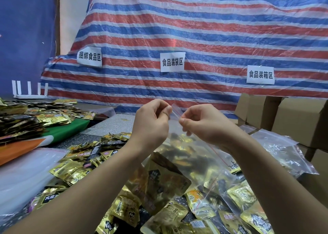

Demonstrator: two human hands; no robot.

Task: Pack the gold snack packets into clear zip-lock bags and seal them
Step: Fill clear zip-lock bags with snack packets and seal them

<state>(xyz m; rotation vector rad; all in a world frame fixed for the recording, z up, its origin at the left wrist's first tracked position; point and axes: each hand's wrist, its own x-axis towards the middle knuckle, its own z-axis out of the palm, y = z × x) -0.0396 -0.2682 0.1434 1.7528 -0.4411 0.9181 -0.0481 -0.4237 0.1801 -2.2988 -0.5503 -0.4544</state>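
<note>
Makeshift food-packing workstation: striped tarp [195,29] backdrop bearing paper zone signs [172,62] in Chinese, stacked cardboard cartons [291,116] at right, loose gold snack packets [74,171] heaped across the table [99,127].

Loose gold foil snack packets [74,169] cover the near table; brown cardboard boxes [284,116] wall the right. Bare grey tabletop [106,125] lies open behind.
</note>
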